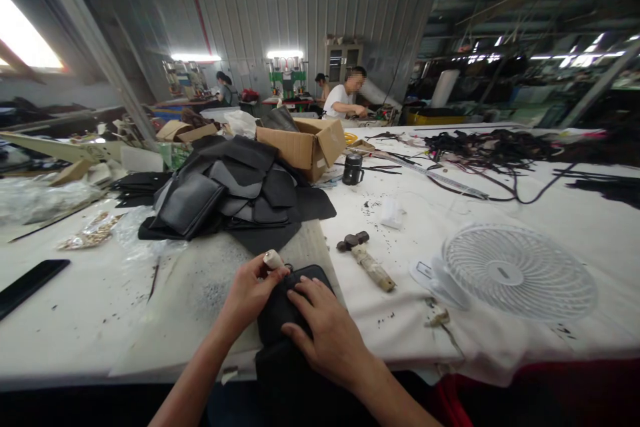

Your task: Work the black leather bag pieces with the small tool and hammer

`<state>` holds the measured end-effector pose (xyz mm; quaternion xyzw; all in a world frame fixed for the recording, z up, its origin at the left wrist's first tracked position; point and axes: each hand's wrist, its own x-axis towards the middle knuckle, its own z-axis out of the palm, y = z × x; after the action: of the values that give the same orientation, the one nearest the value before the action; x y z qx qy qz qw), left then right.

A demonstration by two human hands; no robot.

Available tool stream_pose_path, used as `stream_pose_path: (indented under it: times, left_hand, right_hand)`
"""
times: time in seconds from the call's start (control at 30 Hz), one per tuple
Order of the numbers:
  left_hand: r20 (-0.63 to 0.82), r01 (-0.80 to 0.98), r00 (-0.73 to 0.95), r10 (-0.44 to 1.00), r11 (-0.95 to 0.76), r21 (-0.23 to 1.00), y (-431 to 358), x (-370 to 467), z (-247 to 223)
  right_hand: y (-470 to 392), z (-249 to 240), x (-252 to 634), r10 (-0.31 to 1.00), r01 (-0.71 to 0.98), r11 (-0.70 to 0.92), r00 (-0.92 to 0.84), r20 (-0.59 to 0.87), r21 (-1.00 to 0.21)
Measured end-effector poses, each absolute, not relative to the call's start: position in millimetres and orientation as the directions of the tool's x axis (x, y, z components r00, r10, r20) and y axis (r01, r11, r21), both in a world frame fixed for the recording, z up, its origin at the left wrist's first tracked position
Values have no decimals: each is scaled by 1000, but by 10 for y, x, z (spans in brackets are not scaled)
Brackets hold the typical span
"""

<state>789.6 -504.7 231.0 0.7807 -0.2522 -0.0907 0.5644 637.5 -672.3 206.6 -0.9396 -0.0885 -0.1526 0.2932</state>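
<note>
A black leather-like case (277, 315) lies at the table's front edge. My left hand (253, 293) is closed at its upper left corner, beside a small metal ring; a white wrapped tip, perhaps a covered finger or a tool end, sticks up there. What the fingertips pinch is too small to make out. Across the case's top and right side rests my right hand (327, 327), fingers spread and pressing it. To the right lies a hammer (367, 260) with a wrapped handle. Behind the case is a pile of black leather pieces (240, 187).
A white fan (520, 273) lies at the right, a phone (33, 283) at the far left. Behind are a cardboard box (295, 147), a dark mug (353, 169) and black straps (490, 147). A person in white (343, 97) works across the table.
</note>
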Motion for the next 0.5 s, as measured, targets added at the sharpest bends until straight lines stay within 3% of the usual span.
stream_pose_path:
  times: [0.27, 0.5]
  left_hand:
    - [81, -179, 862, -501, -150, 972, -5086, 7913, 2122]
    - [121, -265, 844, -523, -210, 941, -5085, 7880, 2190]
  right_hand:
    - [-6730, 2073, 6379, 76, 258, -814, 935, 345, -520]
    - [-6720, 2096, 6372, 69, 245, -813, 941, 330, -528]
